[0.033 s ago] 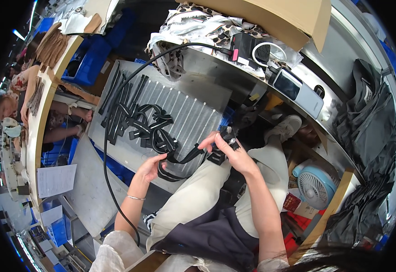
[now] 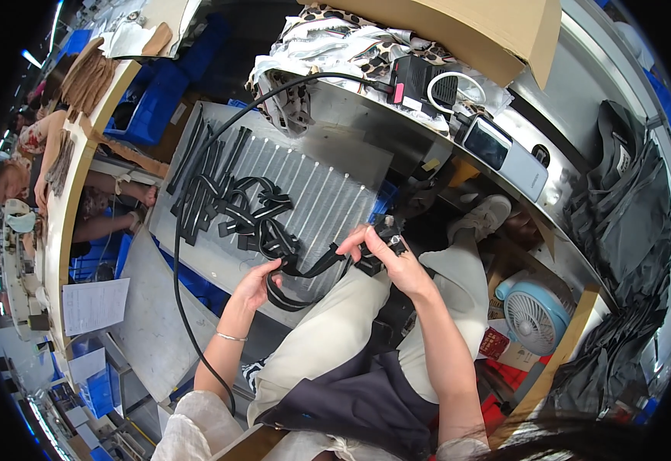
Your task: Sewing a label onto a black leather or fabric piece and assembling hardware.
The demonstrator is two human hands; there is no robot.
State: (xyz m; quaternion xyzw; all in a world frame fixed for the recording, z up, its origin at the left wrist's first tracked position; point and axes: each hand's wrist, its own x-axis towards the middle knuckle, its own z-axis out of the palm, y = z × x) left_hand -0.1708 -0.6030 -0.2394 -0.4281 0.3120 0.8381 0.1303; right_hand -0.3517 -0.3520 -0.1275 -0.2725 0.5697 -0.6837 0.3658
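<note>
Black strips (image 2: 318,266) look like matt cloth tape. Board (image 2: 216,257) under them is smooth, semi-gloss grey; metal or plastic, can't tell. Bracelet (image 2: 231,336) is shiny metal. Trousers (image 2: 328,315): matt cloth. Fan (image 2: 535,316): smooth plastic. Carton (image 2: 443,27): matt brown cardboard. Dark garments (image 2: 623,207): creased cloth.

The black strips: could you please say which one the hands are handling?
The strip curving between the left hand and right hand; the others lie farther left on the grey board.

A narrow, flexible black strip (image 2: 318,267) dips in a shallow curve from the left hand (image 2: 253,285), which pinches it, across to the right hand (image 2: 398,263); a looser black loop (image 2: 287,305) bows beneath, and the strip's ends cannot be made out.
</note>
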